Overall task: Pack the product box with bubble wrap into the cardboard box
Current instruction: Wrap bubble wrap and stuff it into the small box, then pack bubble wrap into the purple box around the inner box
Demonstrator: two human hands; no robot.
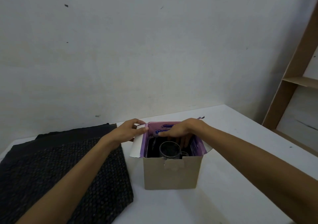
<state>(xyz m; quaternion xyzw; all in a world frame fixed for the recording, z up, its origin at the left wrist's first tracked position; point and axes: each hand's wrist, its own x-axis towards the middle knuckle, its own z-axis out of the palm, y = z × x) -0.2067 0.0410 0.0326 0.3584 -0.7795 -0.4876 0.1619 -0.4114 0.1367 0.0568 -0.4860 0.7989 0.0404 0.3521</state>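
Note:
An open box [172, 173] stands on the white table; its front is plain brown and its flaps are purple and white. Inside it are a clear glass mug [169, 150] and dark material I cannot make out. My left hand [127, 130] pinches the far end of the left flap [137, 146], thumb on its purple edge. My right hand [184, 129] reaches over the far flap, with the thumb against the purple print and the fingers pointing down into the box behind the mug. A black bubble wrap sheet [68, 168] lies flat to the left of the box.
The white table [240, 154] ends at a pale wall close behind the box. A brown wooden shelf frame [292, 86] leans at the right, beyond the table's right edge. The bubble wrap runs to the table's left and front edges.

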